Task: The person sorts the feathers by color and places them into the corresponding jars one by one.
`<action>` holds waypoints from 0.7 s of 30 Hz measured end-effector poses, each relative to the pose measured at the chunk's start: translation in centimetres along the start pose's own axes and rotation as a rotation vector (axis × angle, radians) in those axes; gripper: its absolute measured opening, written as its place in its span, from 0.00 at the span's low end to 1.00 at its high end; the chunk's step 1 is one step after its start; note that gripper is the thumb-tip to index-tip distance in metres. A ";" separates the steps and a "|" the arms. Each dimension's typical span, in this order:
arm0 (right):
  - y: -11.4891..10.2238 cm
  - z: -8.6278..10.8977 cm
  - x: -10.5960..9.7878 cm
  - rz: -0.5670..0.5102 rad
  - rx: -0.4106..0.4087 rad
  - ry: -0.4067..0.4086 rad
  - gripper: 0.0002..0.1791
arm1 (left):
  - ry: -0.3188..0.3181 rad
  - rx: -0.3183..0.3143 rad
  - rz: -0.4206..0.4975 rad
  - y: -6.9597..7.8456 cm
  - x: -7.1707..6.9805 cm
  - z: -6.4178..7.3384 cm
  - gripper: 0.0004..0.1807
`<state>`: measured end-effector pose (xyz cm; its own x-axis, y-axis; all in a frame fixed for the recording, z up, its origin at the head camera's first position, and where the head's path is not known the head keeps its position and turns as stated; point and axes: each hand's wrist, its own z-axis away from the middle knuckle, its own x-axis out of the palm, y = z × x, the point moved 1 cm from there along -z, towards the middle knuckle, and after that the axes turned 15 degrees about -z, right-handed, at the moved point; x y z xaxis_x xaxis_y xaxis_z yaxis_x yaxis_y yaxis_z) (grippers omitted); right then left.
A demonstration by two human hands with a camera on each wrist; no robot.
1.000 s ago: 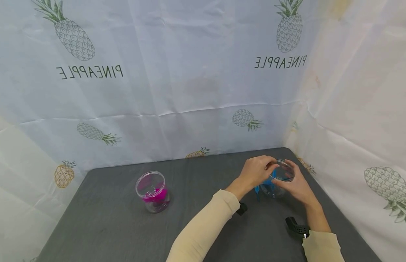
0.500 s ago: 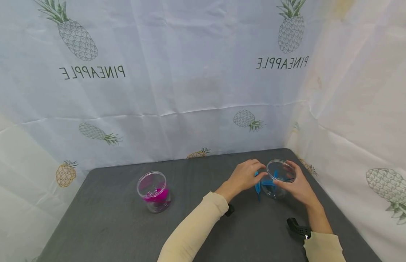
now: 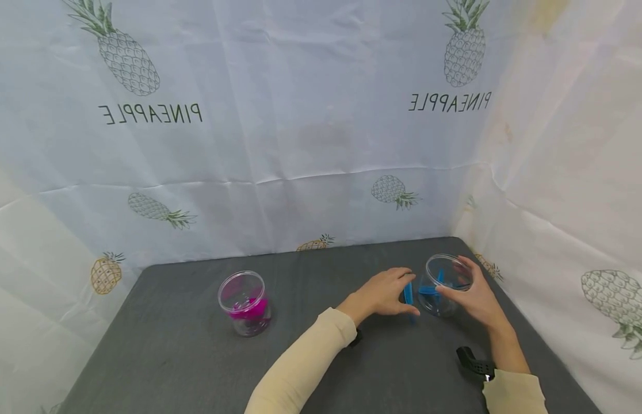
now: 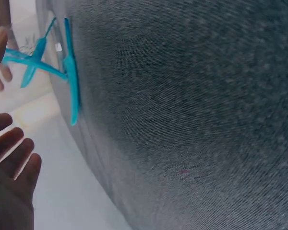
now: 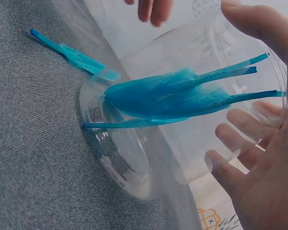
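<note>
Toward the right of the table stands a clear plastic jar [image 3: 443, 309], tilted in the right wrist view, with several blue feathers [image 5: 163, 96] inside. My right hand [image 3: 478, 296] grips it near the rim, thumb on one side and fingers round the other. A loose blue feather [image 4: 72, 76] lies on the dark cloth just left of the jar. Over this feather hovers my left hand [image 3: 383, 292], thumb and fingers spread apart with nothing held. The head view shows the hand partly covering the feather; in the left wrist view the fingers appear clear of it.
Farther left on the grey-covered table [image 3: 176, 356] stands a second clear jar [image 3: 250, 329] with bright pink contents [image 3: 248, 309]. A white pineapple-print curtain [image 3: 310, 138] closes off the back and both sides.
My left hand has come away from the jar's rim, moving left and down to the loose feather, and its fingers have spread. The right hand stays on the jar.
</note>
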<state>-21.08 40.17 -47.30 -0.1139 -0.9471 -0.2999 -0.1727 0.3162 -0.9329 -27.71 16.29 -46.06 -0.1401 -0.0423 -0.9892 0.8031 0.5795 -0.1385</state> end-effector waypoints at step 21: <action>0.1 0.1 0.0 -0.020 -0.008 -0.010 0.57 | -0.279 -0.021 -0.053 1.1 3.0 -0.5 0.51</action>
<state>-21.00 40.19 -47.40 -0.1005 -0.9537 -0.2836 -0.1825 0.2979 -0.9370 -27.50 17.19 -49.13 -0.0149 -0.2938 -0.9558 0.7863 0.5870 -0.1927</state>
